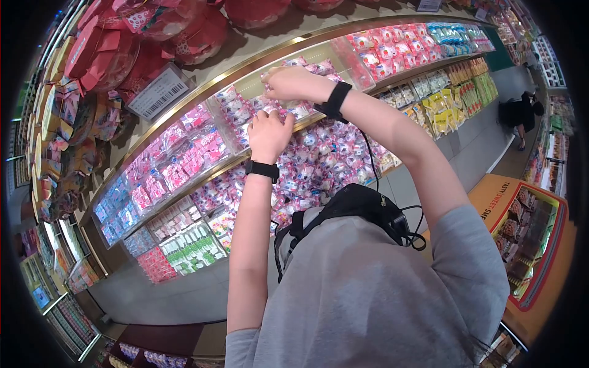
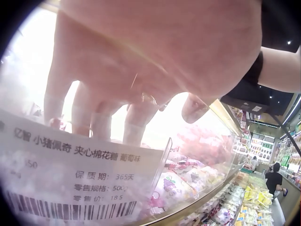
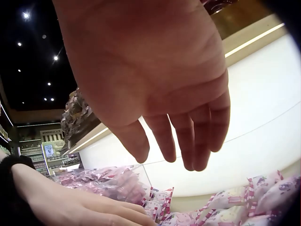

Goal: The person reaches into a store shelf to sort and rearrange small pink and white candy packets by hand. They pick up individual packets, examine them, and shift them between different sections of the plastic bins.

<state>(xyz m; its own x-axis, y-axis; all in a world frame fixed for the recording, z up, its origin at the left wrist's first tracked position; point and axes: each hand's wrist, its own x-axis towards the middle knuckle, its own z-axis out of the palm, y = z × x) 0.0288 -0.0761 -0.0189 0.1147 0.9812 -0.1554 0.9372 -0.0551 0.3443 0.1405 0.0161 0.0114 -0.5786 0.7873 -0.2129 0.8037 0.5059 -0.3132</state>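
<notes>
Handling wrapped grape marshmallows [image 2: 171,188] likely wants light touches: left hand [image 1: 269,136] fingers spread, right hand [image 1: 289,84] fingers dangling, empty.

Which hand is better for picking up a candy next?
Probably the left hand: it's down low by the wrapped candies, while the right hand hangs higher, with a gap underneath.

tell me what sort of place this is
Most likely a sweet shop, or a store's candy section: small wrapped packets lie in packed rows, a barcoded label gives a retail price, and an orange display reads "TASTY/SWEET".
</notes>
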